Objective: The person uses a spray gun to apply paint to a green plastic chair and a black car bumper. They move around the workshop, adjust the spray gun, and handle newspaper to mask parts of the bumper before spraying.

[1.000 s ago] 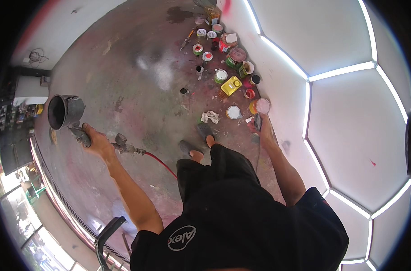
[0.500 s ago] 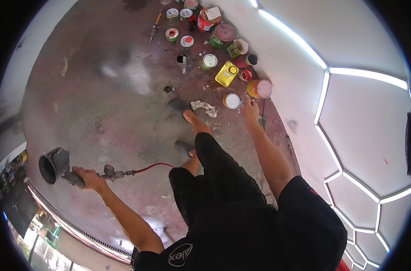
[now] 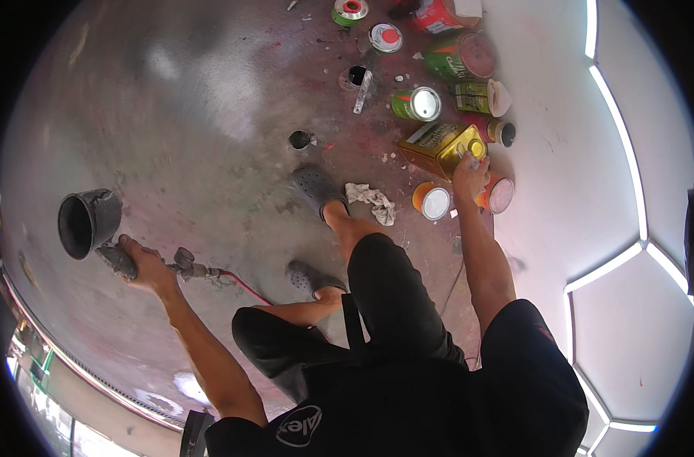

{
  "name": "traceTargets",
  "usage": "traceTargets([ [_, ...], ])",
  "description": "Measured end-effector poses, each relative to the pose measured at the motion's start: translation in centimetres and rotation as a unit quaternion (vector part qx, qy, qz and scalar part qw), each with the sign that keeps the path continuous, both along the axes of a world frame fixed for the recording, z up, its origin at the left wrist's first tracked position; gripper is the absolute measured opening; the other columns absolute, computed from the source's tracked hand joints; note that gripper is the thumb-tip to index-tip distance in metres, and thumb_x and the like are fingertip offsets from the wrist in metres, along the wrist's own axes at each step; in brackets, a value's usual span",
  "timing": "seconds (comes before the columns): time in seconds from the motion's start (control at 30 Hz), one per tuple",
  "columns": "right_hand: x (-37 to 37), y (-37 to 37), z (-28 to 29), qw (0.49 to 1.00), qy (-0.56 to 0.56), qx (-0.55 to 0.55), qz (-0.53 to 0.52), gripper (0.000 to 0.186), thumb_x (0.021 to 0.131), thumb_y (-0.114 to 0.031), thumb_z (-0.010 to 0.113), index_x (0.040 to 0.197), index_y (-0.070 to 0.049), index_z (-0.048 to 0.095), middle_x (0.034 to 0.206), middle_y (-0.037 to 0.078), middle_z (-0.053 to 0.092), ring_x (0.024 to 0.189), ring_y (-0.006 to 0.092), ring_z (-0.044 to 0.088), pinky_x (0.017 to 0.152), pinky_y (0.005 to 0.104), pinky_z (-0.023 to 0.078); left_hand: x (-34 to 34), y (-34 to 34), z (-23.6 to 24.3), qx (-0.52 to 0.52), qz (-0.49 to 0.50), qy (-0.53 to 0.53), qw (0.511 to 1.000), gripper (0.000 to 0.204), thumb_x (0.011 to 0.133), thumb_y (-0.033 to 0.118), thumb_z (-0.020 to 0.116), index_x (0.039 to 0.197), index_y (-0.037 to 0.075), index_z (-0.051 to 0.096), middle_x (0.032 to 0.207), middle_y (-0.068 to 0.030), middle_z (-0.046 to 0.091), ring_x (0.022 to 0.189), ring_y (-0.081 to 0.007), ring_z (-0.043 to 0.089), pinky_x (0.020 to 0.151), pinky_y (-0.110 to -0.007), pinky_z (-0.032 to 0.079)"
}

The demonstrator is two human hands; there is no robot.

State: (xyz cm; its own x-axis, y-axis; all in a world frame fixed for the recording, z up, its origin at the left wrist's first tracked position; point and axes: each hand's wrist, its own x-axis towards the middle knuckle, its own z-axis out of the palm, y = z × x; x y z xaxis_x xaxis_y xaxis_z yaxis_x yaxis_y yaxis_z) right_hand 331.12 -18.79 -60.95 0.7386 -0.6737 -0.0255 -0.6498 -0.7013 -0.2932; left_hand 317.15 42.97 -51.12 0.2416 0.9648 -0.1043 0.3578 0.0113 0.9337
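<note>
My left hand (image 3: pixel 145 263) holds a dark grimy spray gun (image 3: pixel 118 260) with a black cup (image 3: pixel 84 221), a gauge and a thin red hose (image 3: pixel 240 283) attached. At the right, my right hand (image 3: pixel 471 179) has its fingers curled on the top of a yellow rectangular metal tin (image 3: pixel 431 148), at its cap and handle. Close by are a white-lidded can (image 3: pixel 436 203), a pink-lidded can (image 3: pixel 501 196) and a crumpled rag (image 3: pixel 370 199).
Several paint cans (image 3: pixel 461 57) line the foot of a white wall (image 3: pixel 553 175) fitted with hexagonal light strips. A small dark cup (image 3: pixel 299 139) and a container with a stick across it (image 3: pixel 356 76) stand on the stained floor (image 3: pixel 195 137). My feet in grey clogs are below me.
I have stepped and bent closer to the cans, which look larger. My right hand has moved onto the yellow tin. My left hand still holds the spray gun out to the left.
</note>
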Motion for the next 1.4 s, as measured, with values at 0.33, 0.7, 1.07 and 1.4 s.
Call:
traceTargets([
  [0.33,-0.1,-0.4,-2.8,0.998,0.020,0.001,0.061,0.080,0.099,-0.067,0.054,0.154,-0.010,0.050,0.142,0.032,0.059,0.134,0.0495,0.055,0.116,0.0616,0.035,-2.3,-0.9,-12.4,0.044,0.014,-0.053,0.998,0.026,0.106,0.021,0.067,0.086,0.008,0.055,0.071,0.0038,0.048,0.057,-0.0070,0.043,0.050,-0.027,0.033],
  [0.7,1.4,-1.0,-3.5,0.998,0.037,-0.040,0.010,0.119,0.087,-0.087,0.054,0.153,0.010,0.036,0.150,0.039,0.047,0.139,0.0519,0.049,0.116,0.0562,0.041,-4.2,-3.4,-13.1,0.087,-0.031,-0.069,0.993,0.023,0.105,0.023,0.071,0.101,0.005,0.058,0.082,0.0031,0.050,0.077,-0.0078,0.046,0.070,-0.028,0.043],
  [1.07,3.5,1.1,-3.0,0.994,0.111,0.016,0.003,0.144,0.072,-0.081,0.077,0.157,0.016,0.016,0.154,0.035,0.044,0.144,0.0453,0.047,0.121,0.0478,0.039,-5.4,-3.5,-12.4,0.035,-0.022,-0.045,0.998,0.027,0.104,0.026,0.072,0.111,0.003,0.058,0.083,-0.0028,0.059,0.076,-0.0109,0.051,0.071,-0.031,0.047],
  [1.4,1.3,2.0,-1.5,0.975,0.126,0.181,0.035,0.147,0.070,-0.077,0.079,0.168,0.001,0.002,0.162,0.036,0.035,0.146,0.0490,0.043,0.122,0.0505,0.037,-4.2,-3.7,-14.4,0.094,-0.036,-0.064,0.993,0.027,0.102,0.022,0.073,0.115,0.004,0.058,0.074,-0.0024,0.058,0.065,-0.0097,0.049,0.061,-0.030,0.045],
])
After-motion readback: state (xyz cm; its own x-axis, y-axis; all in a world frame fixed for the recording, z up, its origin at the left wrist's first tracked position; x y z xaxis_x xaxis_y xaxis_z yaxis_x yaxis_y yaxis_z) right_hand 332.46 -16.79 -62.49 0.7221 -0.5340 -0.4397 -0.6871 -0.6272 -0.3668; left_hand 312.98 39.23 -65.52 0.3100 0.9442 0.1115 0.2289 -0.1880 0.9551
